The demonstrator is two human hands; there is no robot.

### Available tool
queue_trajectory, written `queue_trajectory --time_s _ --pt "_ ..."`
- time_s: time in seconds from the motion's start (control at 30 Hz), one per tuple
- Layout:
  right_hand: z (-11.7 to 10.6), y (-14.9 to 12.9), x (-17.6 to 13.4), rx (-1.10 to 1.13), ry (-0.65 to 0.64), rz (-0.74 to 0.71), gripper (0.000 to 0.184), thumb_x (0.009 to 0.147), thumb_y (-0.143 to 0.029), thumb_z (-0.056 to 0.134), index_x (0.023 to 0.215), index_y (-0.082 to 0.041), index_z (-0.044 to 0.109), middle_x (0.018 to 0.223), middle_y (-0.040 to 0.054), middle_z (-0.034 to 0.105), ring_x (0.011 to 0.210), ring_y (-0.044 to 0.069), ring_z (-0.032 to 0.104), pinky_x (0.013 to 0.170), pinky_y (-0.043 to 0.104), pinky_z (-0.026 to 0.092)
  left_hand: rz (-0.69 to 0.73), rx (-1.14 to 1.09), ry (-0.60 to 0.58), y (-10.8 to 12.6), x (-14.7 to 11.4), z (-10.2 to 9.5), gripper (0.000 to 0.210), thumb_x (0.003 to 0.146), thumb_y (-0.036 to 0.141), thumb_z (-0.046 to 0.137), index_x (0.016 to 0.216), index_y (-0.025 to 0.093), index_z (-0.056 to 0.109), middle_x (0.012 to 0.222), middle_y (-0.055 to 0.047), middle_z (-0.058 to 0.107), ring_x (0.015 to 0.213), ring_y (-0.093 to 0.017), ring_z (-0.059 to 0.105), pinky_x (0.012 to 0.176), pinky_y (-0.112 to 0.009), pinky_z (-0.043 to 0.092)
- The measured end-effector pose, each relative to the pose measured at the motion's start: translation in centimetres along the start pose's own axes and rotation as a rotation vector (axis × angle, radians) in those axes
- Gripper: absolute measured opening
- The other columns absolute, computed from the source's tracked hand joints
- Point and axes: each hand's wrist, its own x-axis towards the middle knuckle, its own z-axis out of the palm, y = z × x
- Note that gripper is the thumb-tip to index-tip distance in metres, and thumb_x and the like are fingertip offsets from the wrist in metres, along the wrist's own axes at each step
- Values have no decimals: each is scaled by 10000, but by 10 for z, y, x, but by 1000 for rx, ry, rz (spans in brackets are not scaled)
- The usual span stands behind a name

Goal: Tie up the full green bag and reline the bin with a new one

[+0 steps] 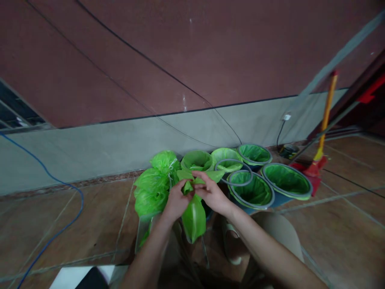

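Between my two hands is a green plastic bag (194, 218), bunched at the top and hanging down below them. My left hand (178, 200) grips it from the left with bent fingers. From the right, my right hand (210, 192) pinches the same bag, fingers curled over its gathered top. Just behind stand bins lined with green bags: a lined bin (197, 154) straight ahead and another lined bin (252, 204) to the right. A loose grey ring (217, 168) lies across the bin tops. Tied green bags (150, 192) are piled left of my hands.
More lined bins, one at the back (254, 147) and one at the right (287, 196), stand near a red dustpan (314, 170) and a yellow-handled broom (326, 116). A blue cable (70, 224) runs over the tiles at left. A wall (180, 132) rises behind the bins.
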Motion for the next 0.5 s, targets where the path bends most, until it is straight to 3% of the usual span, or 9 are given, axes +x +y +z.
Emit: queue_trajectory --time_s 0.07,0.13,0.2,0.3,0.37,0.43,0.5 --pt "-11 0 -3 -125 -5 -56 617 766 -95 489 1360 -231 391 1343 108 511 1069 184 609 918 383 490 -65 -52 18 -6 -8 -11 342 680 155 544 999 174 667 939 -10 689 849 -168 618 811 -285 480" --pt "-19 -1 -3 -363 -66 -134 751 713 -107 583 1417 -238 357 1505 118 337 1319 248 424 1078 458 352 -120 -111 10 -9 -16 -26 345 646 128 516 949 170 676 841 9 676 744 -143 596 735 -257 473" --pt "-18 2 2 -591 -236 -183 939 626 -128 695 1471 -228 297 1557 123 248 1432 295 210 1157 511 172 -170 -171 -85 -8 -23 -41 351 612 115 513 915 162 682 779 17 658 679 -125 565 687 -239 457" --pt "0 18 13 -744 -530 -210 1095 549 -201 793 1497 -223 246 1539 123 303 1442 319 154 1163 537 70 -207 -243 -298 0 -27 -57 346 569 99 528 865 150 700 784 5 659 698 -128 561 685 -229 448" --pt "13 37 20 -778 -669 -208 988 564 -228 794 1449 -248 354 1454 96 443 1402 313 257 1158 508 109 -214 -276 -370 5 -27 -64 345 552 97 545 853 144 708 817 -8 670 737 -140 572 699 -230 450" --pt "20 59 25 -827 -752 -188 691 633 -225 746 1294 -254 546 1268 71 603 1292 297 420 1127 470 202 -235 -298 -375 8 -27 -72 336 560 107 566 864 139 707 831 -16 675 743 -145 579 693 -230 452" --pt "15 80 28 -926 -785 -160 391 684 -210 691 1075 -214 675 1071 78 677 1144 277 535 1067 435 295 -272 -287 -333 7 -25 -82 314 587 119 578 877 142 697 808 -12 670 702 -133 574 660 -222 447"
